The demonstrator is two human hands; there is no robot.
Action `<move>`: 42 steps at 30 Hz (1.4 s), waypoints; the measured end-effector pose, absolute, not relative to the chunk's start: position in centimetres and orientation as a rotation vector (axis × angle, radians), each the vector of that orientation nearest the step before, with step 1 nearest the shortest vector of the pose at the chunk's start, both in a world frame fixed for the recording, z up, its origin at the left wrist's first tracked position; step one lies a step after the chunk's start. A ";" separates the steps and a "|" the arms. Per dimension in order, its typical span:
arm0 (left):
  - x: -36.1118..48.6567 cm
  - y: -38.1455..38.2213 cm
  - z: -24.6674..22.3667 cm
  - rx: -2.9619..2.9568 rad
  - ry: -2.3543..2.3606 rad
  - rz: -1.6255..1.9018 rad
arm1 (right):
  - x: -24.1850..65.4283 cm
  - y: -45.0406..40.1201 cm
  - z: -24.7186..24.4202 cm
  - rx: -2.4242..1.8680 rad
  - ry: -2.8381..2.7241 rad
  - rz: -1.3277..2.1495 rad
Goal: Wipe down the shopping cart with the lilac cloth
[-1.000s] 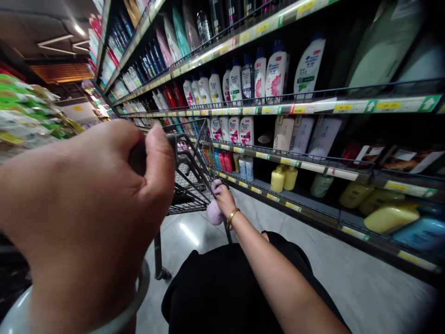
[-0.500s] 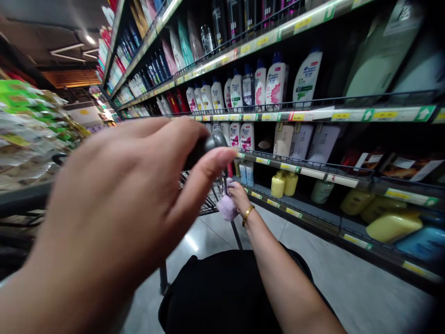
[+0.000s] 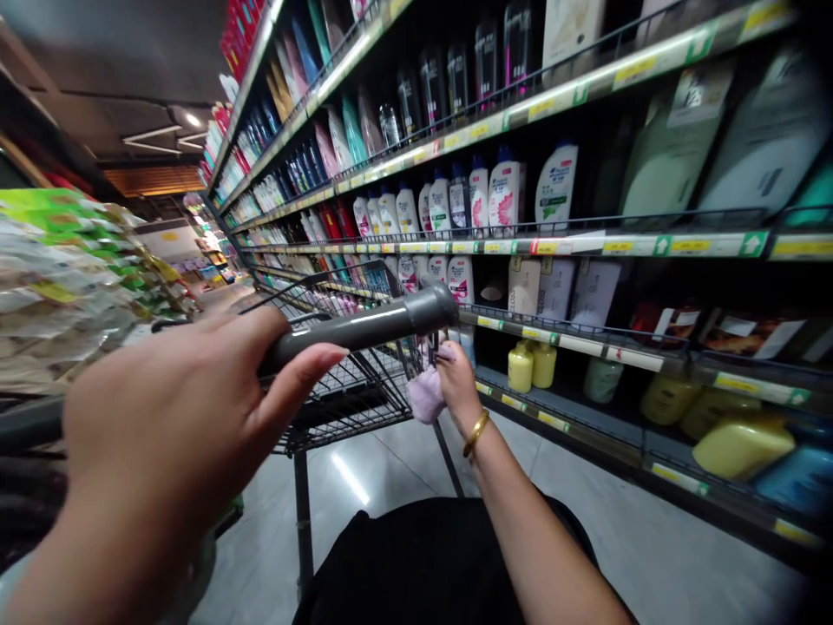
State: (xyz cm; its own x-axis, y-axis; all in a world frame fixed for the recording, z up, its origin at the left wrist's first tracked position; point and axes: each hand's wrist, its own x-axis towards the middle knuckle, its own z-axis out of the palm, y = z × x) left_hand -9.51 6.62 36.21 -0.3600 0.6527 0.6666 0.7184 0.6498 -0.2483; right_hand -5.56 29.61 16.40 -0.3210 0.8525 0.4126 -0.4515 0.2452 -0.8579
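In the lower left of the frame, closest to the camera, the left hand (image 3: 162, 434) is wrapped over the grey handle bar (image 3: 364, 327) of a wire shopping cart (image 3: 344, 382); the thumb lies along the underside of the bar and the fingers go over the top, so the hand is grasping the bar. At the bottom centre a black garment (image 3: 429, 564) covers the person's lap. From the lower right the right arm reaches forward to the centre of the frame, with a gold bangle (image 3: 476, 432) on the wrist. The right hand (image 3: 455, 378) is closed on a small pale purple cloth (image 3: 426, 395), just under the right end of the handle bar and touching the cart frame there. Under the cart is a shiny grey floor (image 3: 364, 469). Behind the cart, the right half of the frame is filled by long shelves (image 3: 586, 247) with yellow price labels; white shampoo bottles (image 3: 508, 195) stand on the middle shelf, and two yellow bottles (image 3: 530, 365) stand lower, near the right hand. In the far left, stacked green and white packages (image 3: 58, 260) appear blurred.
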 end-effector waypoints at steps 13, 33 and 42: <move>-6.5 9.0 35.8 -1.128 -1.855 -0.086 | -1.8 29.5 19.0 -0.321 -1.148 1.542; -5.1 10.0 36.2 -1.255 -1.950 -0.222 | 5.1 20.9 33.9 -0.189 -1.936 -0.083; -7.1 6.1 38.5 -1.350 -1.838 -0.102 | 5.6 21.1 38.5 -0.682 -2.257 -0.226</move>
